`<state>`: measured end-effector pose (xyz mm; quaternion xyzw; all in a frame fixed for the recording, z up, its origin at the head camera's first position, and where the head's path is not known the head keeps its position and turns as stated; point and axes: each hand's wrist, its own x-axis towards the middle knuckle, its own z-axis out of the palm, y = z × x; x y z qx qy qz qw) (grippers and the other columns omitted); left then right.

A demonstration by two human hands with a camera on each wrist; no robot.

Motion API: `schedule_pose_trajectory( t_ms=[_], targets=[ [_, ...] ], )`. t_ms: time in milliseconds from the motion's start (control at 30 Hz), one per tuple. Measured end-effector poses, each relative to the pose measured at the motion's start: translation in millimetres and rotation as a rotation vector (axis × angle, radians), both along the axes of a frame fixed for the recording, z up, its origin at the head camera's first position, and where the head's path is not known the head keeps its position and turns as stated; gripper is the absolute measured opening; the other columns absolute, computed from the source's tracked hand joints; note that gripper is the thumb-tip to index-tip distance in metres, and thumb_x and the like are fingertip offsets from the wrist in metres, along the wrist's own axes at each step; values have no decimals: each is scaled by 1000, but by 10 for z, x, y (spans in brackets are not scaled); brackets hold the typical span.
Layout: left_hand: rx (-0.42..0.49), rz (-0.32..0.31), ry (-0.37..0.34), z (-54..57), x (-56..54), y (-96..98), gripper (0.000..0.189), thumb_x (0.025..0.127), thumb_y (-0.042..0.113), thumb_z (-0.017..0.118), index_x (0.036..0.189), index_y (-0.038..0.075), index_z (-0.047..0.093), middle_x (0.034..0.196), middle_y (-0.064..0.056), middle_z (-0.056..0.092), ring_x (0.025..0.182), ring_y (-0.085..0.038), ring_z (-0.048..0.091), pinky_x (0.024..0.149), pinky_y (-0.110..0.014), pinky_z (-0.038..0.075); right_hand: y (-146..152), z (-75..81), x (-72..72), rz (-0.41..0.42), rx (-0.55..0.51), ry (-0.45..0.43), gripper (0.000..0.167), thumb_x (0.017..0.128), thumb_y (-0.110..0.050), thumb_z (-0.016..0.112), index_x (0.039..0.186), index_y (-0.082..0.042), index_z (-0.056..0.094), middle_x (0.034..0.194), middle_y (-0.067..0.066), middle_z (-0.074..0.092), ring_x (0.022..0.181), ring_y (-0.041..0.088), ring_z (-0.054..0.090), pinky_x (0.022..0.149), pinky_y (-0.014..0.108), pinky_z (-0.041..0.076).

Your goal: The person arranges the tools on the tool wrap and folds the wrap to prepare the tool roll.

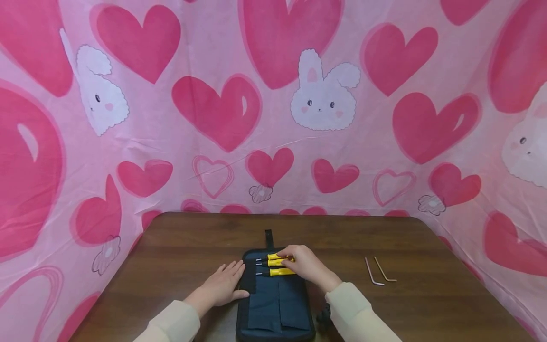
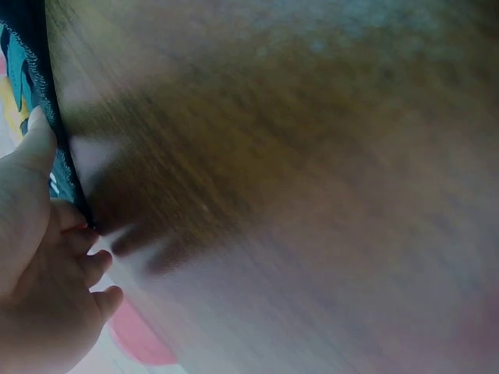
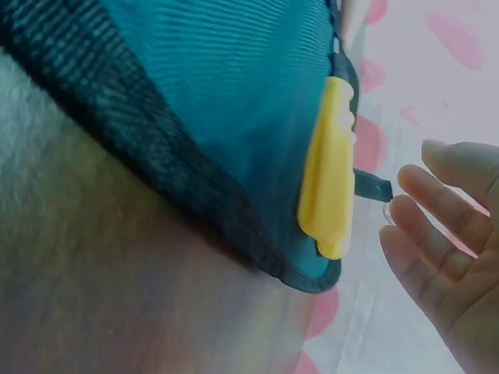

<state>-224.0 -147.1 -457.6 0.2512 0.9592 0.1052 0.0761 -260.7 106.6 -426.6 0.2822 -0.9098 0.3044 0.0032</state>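
A dark zip-edged tool case (image 1: 265, 308) lies unfolded on the table. Three yellow-handled screwdrivers lie side by side near its far end, shafts pointing left; the nearest screwdriver (image 1: 282, 271) shows most fully, its yellow handle (image 3: 327, 171) large in the right wrist view. My left hand (image 1: 224, 283) rests flat on the case's left edge, fingers extended and thumb apart. Over the two farther handles is my right hand (image 1: 305, 263), thumb and fingertips bent loosely towards them. In the right wrist view its fingers (image 3: 425, 241) show nothing between them and stand apart from the near handle.
Two L-shaped hex keys (image 1: 373, 273) lie on the wooden table (image 1: 179, 251) to the right. A black strap (image 1: 268, 239) sticks out from the case's far edge. Beside the right sleeve is a partly hidden black object (image 1: 325, 314). A pink heart-patterned cloth (image 1: 273, 137) hangs behind the table.
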Motion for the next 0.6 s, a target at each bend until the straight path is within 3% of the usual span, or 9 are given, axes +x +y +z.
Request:
schedule_pose_trajectory(
  t_ms=[367, 600],
  targets=[
    [-1, 5, -12, -12, -12, 10, 77, 84, 53, 57, 135, -3, 41, 141, -18, 37, 130, -34, 31, 103, -52, 23, 182, 106, 10, -27, -123, -38, 29, 86, -10, 66, 115, -6, 64, 105, 7, 64, 83, 16, 56, 76, 25, 51],
    [-4, 4, -9, -22, -12, 8, 78, 84, 54, 56, 135, -3, 41, 141, -18, 37, 130, -34, 30, 104, -52, 23, 365, 148, 6, -75, -179, 7, 29, 86, -12, 66, 115, -11, 65, 107, 4, 64, 86, 15, 57, 76, 26, 51]
  ],
)
